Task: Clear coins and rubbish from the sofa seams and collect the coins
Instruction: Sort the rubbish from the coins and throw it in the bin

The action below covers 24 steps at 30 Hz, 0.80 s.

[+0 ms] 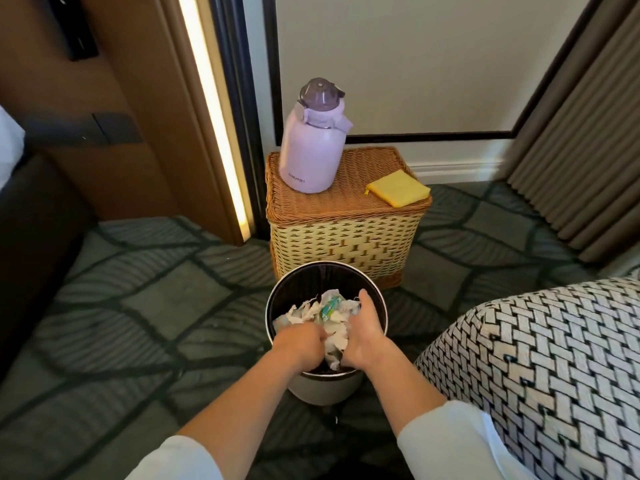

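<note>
Judging by the wad at the bin's mouth, the rubbish half of the job looks nearly done, while the coin half is unproven. Only one patterned arm of the sofa (540,358) shows at the right. Its seams are out of sight, so whether they are cleared cannot be told. On the carpet stands a wicker basket (346,237), and just in front of it the round bin (277,299), its opening filled with crumpled rubbish (322,313): white paper and a teal wrapper. The left hand (299,341) has its grip closed on that paper, and the right hand (367,330) clasps the wad from the other side. No coins are visible anywhere. The lilac bottle (311,150) on the basket carries small lettering near its base, too fine to read. The yellow pouch (398,188) beside it shows no writing.
</note>
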Available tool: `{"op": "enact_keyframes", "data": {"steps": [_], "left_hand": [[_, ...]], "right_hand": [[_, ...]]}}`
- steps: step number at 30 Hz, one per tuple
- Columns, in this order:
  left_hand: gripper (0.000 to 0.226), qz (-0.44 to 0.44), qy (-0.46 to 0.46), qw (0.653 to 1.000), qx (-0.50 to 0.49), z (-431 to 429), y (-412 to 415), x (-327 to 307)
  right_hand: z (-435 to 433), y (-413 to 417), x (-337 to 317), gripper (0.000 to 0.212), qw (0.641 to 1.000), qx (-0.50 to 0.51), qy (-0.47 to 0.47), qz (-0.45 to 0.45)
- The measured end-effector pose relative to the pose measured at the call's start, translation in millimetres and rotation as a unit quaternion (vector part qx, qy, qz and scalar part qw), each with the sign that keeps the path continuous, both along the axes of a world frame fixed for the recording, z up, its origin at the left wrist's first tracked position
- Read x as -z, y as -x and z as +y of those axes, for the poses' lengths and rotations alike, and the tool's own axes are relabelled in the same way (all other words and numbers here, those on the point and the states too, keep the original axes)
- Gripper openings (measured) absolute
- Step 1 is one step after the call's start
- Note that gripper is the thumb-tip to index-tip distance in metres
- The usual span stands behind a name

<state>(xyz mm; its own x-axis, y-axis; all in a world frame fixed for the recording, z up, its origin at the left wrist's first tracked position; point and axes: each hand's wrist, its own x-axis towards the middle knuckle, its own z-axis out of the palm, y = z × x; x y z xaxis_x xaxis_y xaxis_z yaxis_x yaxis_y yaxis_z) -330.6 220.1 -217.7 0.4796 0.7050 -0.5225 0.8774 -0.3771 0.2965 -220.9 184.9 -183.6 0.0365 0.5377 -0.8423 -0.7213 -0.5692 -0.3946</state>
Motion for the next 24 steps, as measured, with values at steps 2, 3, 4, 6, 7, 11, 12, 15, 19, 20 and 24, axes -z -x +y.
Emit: {"op": "enact_keyframes", "data": {"steps": [2,3,4,6,7,11,12,15,19,20,24], "left_hand": [[0.038,-0.013,-0.025,0.999,-0.024,1.1,-2.0,-1.5],[0.040,-0.024,-0.045,0.998,-0.043,1.9,-2.7,-3.8],[0.041,-0.038,-0.064,0.995,-0.063,2.6,-3.5,-7.5],[0.038,-0.088,-0.106,0.985,-0.104,3.4,-7.5,-19.1],[0.034,-0.123,-0.127,0.976,-0.127,3.1,-10.7,-26.7],[0.028,-0.284,-0.140,0.931,-0.178,1.3,-30.0,-58.8],[0.027,-0.317,-0.133,0.921,-0.182,0.6,-37.0,-67.2],[0.023,-0.410,-0.114,0.886,-0.183,-5.4,-58.5,-91.3],[0.022,-0.515,-0.059,0.839,-0.164,-24.8,-95.2,-129.9],[0.022,-0.531,-0.047,0.832,-0.153,-30.4,-105.7,-140.0],[0.023,-0.571,-0.018,0.818,-0.072,-64.4,-150.4,-172.2]], "right_hand": [[-1.0,-2.0,-5.3,0.076,1.000,0.001,0.005,0.002],[-1.9,-4.1,-9.3,0.076,1.000,-0.003,0.009,-0.004],[-3.3,-7.0,-13.3,0.077,1.000,-0.011,0.016,-0.015],[-7.7,-12.8,-24.6,0.073,0.999,-0.028,0.020,-0.036],[-10.9,-15.0,-31.4,0.071,0.999,-0.033,0.014,-0.040],[-26.6,-19.9,-54.7,0.059,0.995,0.006,-0.024,-0.094],[-31.0,-22.3,-59.6,0.053,0.992,0.030,-0.043,-0.112],[-42.6,-33.3,-79.2,0.036,0.968,0.113,-0.112,-0.192],[-67.0,-58.4,-122.8,0.016,0.908,0.203,-0.152,-0.332],[-76.3,-66.2,-133.1,0.014,0.890,0.220,-0.162,-0.365],[-129.4,-97.5,-165.6,0.016,0.824,0.278,-0.183,-0.459]]}}
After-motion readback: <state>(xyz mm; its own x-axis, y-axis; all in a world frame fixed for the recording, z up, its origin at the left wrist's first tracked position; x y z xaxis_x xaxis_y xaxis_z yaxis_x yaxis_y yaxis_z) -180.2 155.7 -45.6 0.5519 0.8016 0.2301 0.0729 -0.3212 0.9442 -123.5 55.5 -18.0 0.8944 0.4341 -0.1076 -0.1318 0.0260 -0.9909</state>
